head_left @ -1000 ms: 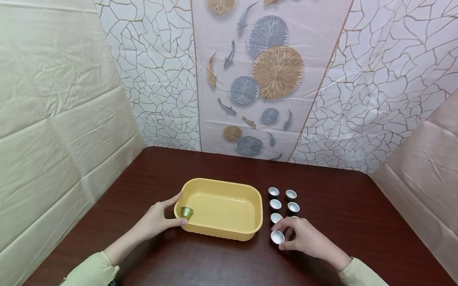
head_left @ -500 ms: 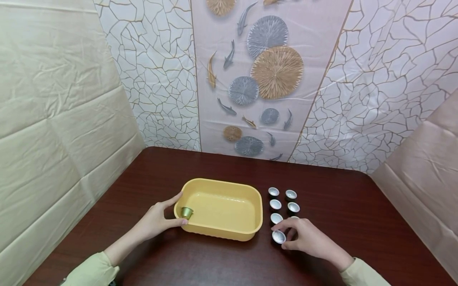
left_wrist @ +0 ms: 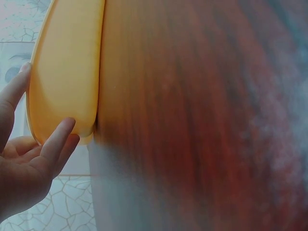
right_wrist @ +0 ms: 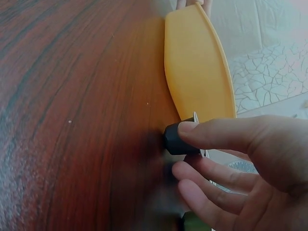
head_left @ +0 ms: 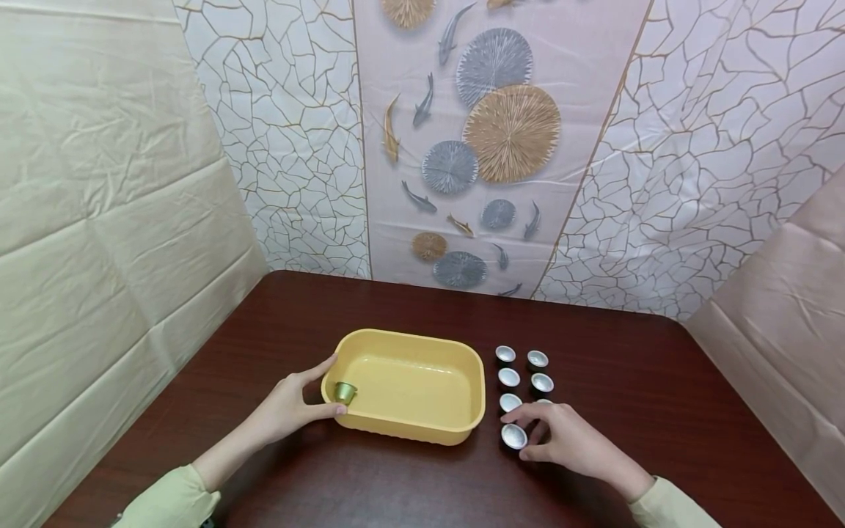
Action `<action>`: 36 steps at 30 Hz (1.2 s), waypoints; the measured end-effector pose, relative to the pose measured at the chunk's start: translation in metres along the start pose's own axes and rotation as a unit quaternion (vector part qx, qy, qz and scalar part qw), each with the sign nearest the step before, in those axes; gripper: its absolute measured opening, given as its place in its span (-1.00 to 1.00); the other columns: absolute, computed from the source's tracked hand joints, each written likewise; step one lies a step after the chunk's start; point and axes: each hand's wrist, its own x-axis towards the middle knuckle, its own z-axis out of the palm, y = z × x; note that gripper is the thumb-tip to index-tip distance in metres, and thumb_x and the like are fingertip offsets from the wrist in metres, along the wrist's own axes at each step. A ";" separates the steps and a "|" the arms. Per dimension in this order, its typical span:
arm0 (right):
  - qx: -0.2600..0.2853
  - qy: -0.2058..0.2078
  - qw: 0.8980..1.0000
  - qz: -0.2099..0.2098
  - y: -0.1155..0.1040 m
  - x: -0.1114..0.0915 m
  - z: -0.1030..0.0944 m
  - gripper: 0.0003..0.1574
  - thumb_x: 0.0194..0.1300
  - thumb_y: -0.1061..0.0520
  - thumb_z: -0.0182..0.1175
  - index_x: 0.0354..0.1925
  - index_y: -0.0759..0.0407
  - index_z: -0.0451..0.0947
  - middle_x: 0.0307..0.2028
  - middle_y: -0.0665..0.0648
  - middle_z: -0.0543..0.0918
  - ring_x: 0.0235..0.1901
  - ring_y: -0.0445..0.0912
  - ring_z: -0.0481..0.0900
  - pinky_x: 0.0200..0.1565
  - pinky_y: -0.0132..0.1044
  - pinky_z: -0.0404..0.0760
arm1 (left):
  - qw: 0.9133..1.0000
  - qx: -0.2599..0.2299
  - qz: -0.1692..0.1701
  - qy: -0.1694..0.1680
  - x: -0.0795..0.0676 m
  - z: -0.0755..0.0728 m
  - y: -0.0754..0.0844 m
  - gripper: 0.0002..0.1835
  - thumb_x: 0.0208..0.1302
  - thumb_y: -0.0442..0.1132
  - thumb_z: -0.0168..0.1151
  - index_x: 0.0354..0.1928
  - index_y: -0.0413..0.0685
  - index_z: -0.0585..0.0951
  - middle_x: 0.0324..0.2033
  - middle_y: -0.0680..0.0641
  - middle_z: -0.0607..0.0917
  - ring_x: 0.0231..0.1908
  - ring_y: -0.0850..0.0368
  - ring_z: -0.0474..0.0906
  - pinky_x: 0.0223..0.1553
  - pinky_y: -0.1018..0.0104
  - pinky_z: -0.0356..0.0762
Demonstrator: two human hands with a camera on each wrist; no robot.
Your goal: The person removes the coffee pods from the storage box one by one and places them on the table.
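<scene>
At the near end of the capsule rows my right hand [head_left: 561, 440] pinches a dark coffee capsule [right_wrist: 179, 139] between thumb and fingers, its silvery foil top facing up. In the right wrist view the thumb lies across the capsule's side. My left hand [head_left: 290, 402] holds the left end of a yellow plastic tray [head_left: 412, 433], thumb at the near rim and forefinger at the far corner. One green-gold coffee capsule [head_left: 345, 392] lies tipped over in the tray's left end.
Several more foil-topped capsules [head_left: 508, 378] stand in two rows right of the tray; one is mostly hidden behind my right hand. Everything rests on a dark reddish-brown table [head_left: 370, 484]. Patterned cloth [head_left: 304, 147] hangs behind it.
The right hand and its capsule have shifted very slightly to the right from a second ago. The left hand and tray have stayed put.
</scene>
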 end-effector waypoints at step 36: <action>-0.011 -0.025 1.000 -0.011 -0.020 0.019 -0.054 -0.42 0.12 0.02 0.46 0.11 0.11 0.59 -0.16 0.17 0.72 -0.26 -0.12 0.71 -0.28 -0.34 0.68 | 1.000 0.007 0.004 0.001 0.000 0.000 0.001 -0.01 0.04 0.16 0.49 0.46 -0.12 0.31 0.31 -0.20 0.51 0.32 -0.16 0.45 0.23 -0.14 0.44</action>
